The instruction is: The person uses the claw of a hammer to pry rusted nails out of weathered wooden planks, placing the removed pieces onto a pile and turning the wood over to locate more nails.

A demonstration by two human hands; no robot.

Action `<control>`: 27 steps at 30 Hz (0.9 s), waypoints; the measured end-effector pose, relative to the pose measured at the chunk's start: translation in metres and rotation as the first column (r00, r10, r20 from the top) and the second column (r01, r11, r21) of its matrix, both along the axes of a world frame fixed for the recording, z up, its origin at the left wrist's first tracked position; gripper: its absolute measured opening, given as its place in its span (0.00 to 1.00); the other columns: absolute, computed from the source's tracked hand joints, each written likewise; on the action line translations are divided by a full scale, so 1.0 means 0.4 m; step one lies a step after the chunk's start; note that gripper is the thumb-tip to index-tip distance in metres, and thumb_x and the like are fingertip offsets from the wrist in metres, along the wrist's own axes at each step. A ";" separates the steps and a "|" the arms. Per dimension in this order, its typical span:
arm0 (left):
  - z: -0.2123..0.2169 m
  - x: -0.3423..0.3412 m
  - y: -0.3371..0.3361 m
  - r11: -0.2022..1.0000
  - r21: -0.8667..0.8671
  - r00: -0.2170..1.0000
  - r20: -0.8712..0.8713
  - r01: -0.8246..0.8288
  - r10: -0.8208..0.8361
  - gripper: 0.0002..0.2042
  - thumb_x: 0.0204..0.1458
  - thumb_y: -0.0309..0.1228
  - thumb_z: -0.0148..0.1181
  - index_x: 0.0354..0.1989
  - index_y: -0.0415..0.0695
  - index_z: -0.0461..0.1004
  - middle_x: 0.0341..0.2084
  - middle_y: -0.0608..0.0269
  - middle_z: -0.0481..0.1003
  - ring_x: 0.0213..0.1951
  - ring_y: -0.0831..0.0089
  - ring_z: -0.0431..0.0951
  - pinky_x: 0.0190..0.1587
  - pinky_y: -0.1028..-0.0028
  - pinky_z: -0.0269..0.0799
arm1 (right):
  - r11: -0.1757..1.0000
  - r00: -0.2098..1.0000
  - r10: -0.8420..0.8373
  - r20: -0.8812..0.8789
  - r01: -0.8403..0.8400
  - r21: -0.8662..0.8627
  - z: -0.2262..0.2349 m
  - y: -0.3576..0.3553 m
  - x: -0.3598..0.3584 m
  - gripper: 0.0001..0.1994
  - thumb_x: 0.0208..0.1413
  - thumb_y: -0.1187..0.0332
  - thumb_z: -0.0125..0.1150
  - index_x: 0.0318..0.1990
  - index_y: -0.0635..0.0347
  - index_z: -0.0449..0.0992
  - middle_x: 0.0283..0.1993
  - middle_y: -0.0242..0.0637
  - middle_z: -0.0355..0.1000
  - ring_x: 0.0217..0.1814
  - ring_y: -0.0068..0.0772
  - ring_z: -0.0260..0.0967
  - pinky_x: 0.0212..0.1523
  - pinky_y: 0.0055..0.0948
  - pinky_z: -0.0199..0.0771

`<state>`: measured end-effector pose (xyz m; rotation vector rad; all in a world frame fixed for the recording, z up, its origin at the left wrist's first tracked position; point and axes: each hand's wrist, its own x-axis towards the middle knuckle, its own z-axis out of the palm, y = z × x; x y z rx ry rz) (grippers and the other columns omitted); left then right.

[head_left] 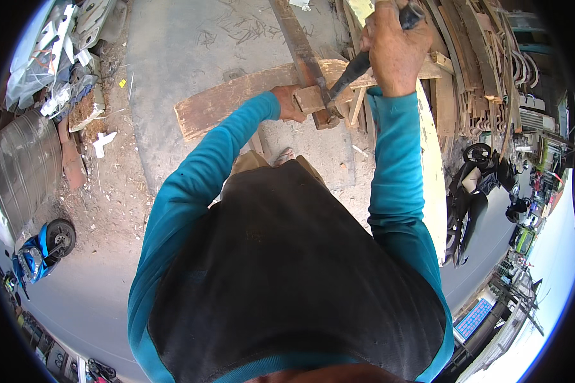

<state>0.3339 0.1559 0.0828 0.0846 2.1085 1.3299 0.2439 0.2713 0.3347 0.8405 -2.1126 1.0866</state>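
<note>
My right hand point(395, 46) is raised and closed around the dark handle of a hammer-like tool point(358, 67), whose head points down toward a small wooden block point(311, 99). My left hand point(289, 103) grips that block from the left. The block rests on a dark narrow wooden beam point(300, 45) that crosses a wide, worn plank point(223, 102) lying on the concrete. Both arms wear teal sleeves.
Stacked planks and wood offcuts point(473, 64) fill the upper right. A long pale board point(433, 172) runs down the right side beside a dark parked motorbike point(476, 185). A blue scooter point(41, 252) stands at lower left, with a corrugated metal barrel point(22, 166) and debris above it.
</note>
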 end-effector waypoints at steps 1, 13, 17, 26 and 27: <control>-0.013 0.002 -0.003 1.000 -0.015 0.999 0.038 0.006 -0.006 0.38 0.34 0.43 0.72 0.57 0.42 0.69 0.43 0.50 0.79 0.46 0.58 0.80 0.51 0.63 0.74 | 0.888 0.886 0.232 0.402 -0.023 -0.460 -0.005 0.011 0.023 0.10 0.60 0.69 0.56 0.28 0.63 0.72 0.17 0.30 0.65 0.13 0.23 0.58 0.14 0.28 0.55; -0.030 -0.019 -0.018 0.996 -0.007 0.992 -0.091 -0.088 0.087 0.41 0.34 0.45 0.74 0.60 0.41 0.67 0.45 0.47 0.78 0.48 0.57 0.79 0.53 0.66 0.74 | 0.902 0.838 0.217 0.501 0.023 -0.430 -0.070 -0.032 -0.060 0.14 0.61 0.68 0.54 0.23 0.63 0.73 0.14 0.27 0.62 0.12 0.17 0.57 0.14 0.21 0.52; -0.040 -0.039 -0.037 0.966 -0.220 0.960 -0.269 -0.137 0.075 0.38 0.35 0.43 0.74 0.58 0.40 0.69 0.45 0.47 0.79 0.47 0.60 0.80 0.51 0.65 0.75 | 0.945 0.774 0.151 0.614 0.070 -0.321 -0.121 -0.119 -0.204 0.13 0.57 0.65 0.60 0.28 0.69 0.79 0.18 0.36 0.70 0.13 0.25 0.61 0.16 0.30 0.59; -0.098 -0.072 -0.064 0.997 0.041 0.992 -0.101 -0.071 0.074 0.41 0.31 0.45 0.75 0.58 0.44 0.69 0.48 0.48 0.77 0.52 0.53 0.76 0.57 0.64 0.71 | 0.892 0.759 0.162 0.630 0.160 -0.422 -0.035 -0.083 -0.019 0.14 0.60 0.67 0.59 0.26 0.69 0.71 0.17 0.28 0.66 0.18 0.17 0.60 0.19 0.27 0.61; -0.085 -0.077 -0.073 0.997 0.058 0.996 -0.066 -0.057 0.061 0.40 0.31 0.45 0.75 0.58 0.44 0.69 0.48 0.47 0.77 0.53 0.52 0.76 0.57 0.63 0.70 | 0.923 0.767 0.074 0.637 0.190 -0.335 -0.021 -0.087 0.005 0.10 0.60 0.72 0.58 0.28 0.69 0.72 0.18 0.27 0.65 0.19 0.15 0.59 0.18 0.22 0.58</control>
